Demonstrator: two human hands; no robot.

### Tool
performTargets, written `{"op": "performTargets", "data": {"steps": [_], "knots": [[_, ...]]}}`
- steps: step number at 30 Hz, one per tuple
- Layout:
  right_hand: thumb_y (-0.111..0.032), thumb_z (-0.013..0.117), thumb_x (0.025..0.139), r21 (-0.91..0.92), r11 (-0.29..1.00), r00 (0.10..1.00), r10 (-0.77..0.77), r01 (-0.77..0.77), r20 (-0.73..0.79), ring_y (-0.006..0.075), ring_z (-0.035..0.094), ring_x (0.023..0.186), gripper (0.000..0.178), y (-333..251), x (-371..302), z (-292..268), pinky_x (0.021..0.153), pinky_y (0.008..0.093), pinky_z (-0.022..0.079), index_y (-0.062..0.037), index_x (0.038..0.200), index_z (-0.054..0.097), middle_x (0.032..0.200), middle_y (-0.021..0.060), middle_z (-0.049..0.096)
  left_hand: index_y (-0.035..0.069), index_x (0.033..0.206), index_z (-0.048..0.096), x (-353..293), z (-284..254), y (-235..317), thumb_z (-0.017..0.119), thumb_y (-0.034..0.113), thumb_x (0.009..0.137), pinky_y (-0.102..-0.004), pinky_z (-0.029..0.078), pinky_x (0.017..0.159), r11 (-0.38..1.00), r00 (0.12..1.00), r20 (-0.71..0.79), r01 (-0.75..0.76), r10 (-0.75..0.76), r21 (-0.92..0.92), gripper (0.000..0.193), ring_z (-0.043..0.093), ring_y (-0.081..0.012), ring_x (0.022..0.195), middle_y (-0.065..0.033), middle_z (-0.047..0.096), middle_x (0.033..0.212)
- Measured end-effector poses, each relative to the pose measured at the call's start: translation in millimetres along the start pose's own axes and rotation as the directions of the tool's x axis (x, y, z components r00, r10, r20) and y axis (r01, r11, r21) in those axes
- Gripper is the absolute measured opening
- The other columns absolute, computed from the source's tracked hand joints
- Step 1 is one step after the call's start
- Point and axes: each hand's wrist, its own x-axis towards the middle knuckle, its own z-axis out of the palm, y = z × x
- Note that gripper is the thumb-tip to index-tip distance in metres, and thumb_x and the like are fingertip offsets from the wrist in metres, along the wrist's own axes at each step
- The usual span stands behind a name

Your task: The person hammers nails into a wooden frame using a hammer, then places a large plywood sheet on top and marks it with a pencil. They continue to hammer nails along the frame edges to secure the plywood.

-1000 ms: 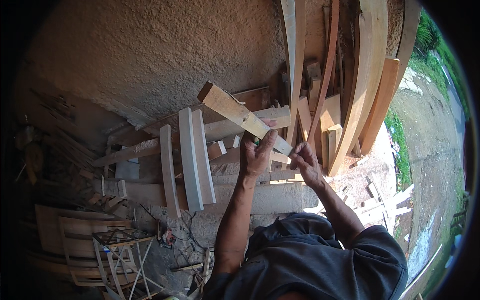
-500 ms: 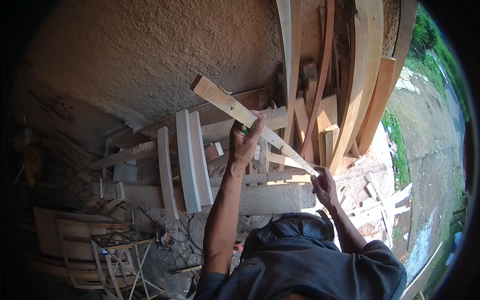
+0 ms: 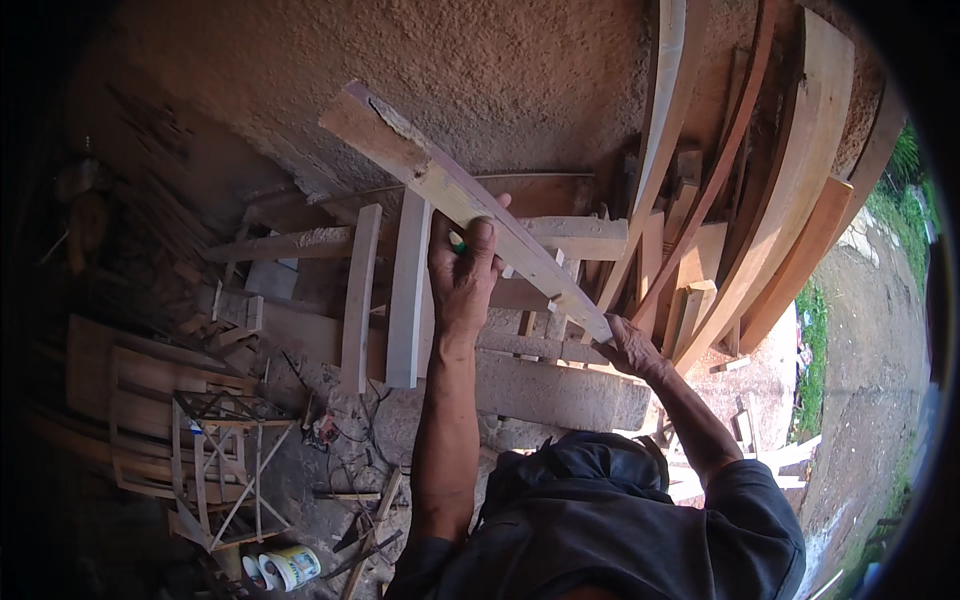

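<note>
A long, narrow wooden plank [image 3: 455, 193] slants across the middle of the view, held up in the air. Its far upper end has a rough, chipped edge. My left hand [image 3: 464, 280] grips the plank around its middle, with the thumb on the face towards me. A small green object [image 3: 457, 242], perhaps a pencil or marker, shows between that hand's palm and fingers. At the plank's lower right end, my right hand [image 3: 637, 350] is closed around the tip. Beneath the plank, several pale cut boards [image 3: 408, 300] lie across a timber bench [image 3: 560, 390].
Tall planks [image 3: 790, 190] lean against the rough brown wall [image 3: 450, 80] at the right. On the floor at lower left are a light frame stand [image 3: 232, 470], wooden panels [image 3: 130, 400] and a white bucket [image 3: 292, 568]. Offcuts and cables litter the ground; grass [image 3: 812, 340] borders the path.
The plank has turned, so more of its broad face shows, and its far end sits further up and left in view. My head view has shifted; both hands keep their hold.
</note>
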Motion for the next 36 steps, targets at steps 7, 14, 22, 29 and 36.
{"op": "performTargets", "data": {"steps": [7, 14, 22, 29, 36], "knots": [[-0.017, 0.068, 0.088, 0.094, 0.975, 0.968, -0.211, 0.200, 0.132, 0.0458, 0.067, 0.104, 0.086, -118.4, 53.3, -55.0, 0.092, 0.0489, 0.055, -0.0049, 0.158, 0.019, 0.122, 0.0339, 0.061, 0.003, 0.129, 0.056, -64.9, -62.3, 10.9, 0.070, 0.009, 0.094, -0.0301, 0.052, 0.069, 0.518, 0.889, -0.074, -0.194, 0.452, 0.833, 0.038, 0.066, -0.0199, 0.089, -0.0124, 0.066, 0.105], [-0.022, 0.071, 0.091, 0.072, 0.987, 0.905, -0.163, 0.146, 0.392, 0.0471, 0.069, 0.087, 0.086, -217.6, 62.9, -36.3, 0.082, 0.0511, 0.056, -0.0041, 0.158, 0.020, 0.118, 0.0343, 0.063, -0.006, 0.136, 0.051, -129.7, -107.7, 17.0, 0.060, 0.005, 0.098, -0.0325, 0.058, 0.065, 0.489, 0.676, -0.290, -0.119, 0.678, 0.864, 0.041, 0.072, -0.0265, 0.082, -0.0239, 0.068, 0.118], [-0.016, 0.068, 0.090, 0.144, 0.944, 0.751, -0.325, 0.298, 0.575, 0.0393, 0.071, 0.077, 0.089, -313.5, 33.3, 51.2, 0.073, 0.0459, 0.057, 0.0028, 0.158, 0.015, 0.091, 0.0233, 0.070, -0.002, 0.147, 0.048, -273.2, -170.6, 52.3, 0.060, 0.005, 0.099, -0.0262, 0.056, 0.068, 0.408, 0.485, -0.498, 0.286, 0.719, 0.867, 0.050, 0.070, -0.0115, 0.077, -0.0184, 0.074, 0.106], [-0.018, 0.064, 0.093, 0.210, 0.857, 0.549, -0.471, 0.471, 0.691, 0.0469, 0.070, 0.094, 0.079, -369.6, -6.2, 143.2, 0.077, 0.0488, 0.058, 0.0067, 0.155, 0.021, 0.121, 0.0330, 0.063, 0.004, 0.134, 0.058, -414.8, -190.0, 88.8, 0.068, -0.001, 0.088, -0.0354, 0.059, 0.069, 0.472, 0.230, -0.654, 0.529, 0.721, 0.705, 0.048, 0.074, -0.0298, 0.089, -0.0153, 0.072, 0.108], [-0.029, 0.062, 0.095, 0.251, 0.681, 0.226, -0.530, 0.688, 0.817, 0.0473, 0.070, 0.089, 0.076, -400.2, -43.0, 204.2, 0.073, 0.0490, 0.058, 0.0053, 0.154, 0.029, 0.117, 0.0341, 0.065, 0.006, 0.112, 0.068, -556.1, -210.1, 92.7, 0.067, 0.009, 0.090, -0.0457, 0.056, 0.079, 0.547, 0.041, -0.875, 0.766, 0.483, 0.338, 0.023, 0.071, -0.0358, 0.089, -0.0142, 0.070, 0.096]]}}
